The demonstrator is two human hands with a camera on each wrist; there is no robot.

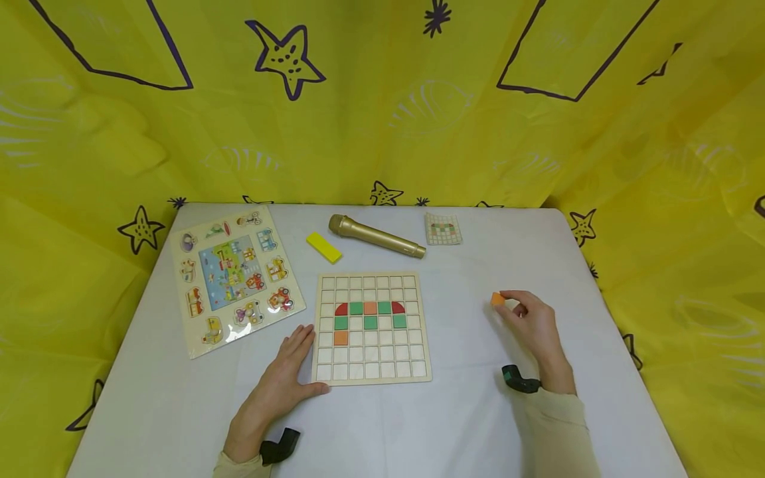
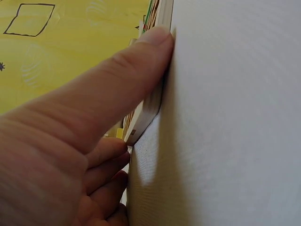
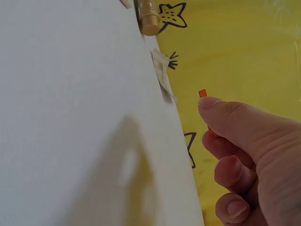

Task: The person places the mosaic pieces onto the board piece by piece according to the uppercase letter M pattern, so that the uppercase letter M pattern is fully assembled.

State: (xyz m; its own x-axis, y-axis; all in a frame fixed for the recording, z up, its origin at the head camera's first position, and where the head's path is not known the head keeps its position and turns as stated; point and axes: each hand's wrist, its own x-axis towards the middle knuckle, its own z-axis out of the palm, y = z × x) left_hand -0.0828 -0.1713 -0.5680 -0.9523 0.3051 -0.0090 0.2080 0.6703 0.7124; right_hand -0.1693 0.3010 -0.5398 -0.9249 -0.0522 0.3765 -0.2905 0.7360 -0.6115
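A wooden grid board (image 1: 370,381) lies flat on the table with several coloured tiles in its squares. Two rounded red tiles (image 1: 397,308) end its top coloured row, with green and salmon ones between. Three green tiles (image 1: 370,322) sit one row lower, and an orange tile (image 1: 340,338) lies under the leftmost. My left hand (image 1: 282,386) rests at the board's lower left corner, fingers along the left side and thumb on the near edge. Right of the board, my right hand (image 1: 533,326) pinches an orange square tile (image 3: 202,93) between thumb and fingers, held above the table.
Behind the board lie a gold microphone (image 1: 376,236) and a yellow block (image 1: 324,247). A small creased pattern card (image 1: 443,229) is at the back, right of the microphone. To the left lies a vehicle picture puzzle (image 1: 194,332). Yellow curtains (image 1: 358,146) surround the table.
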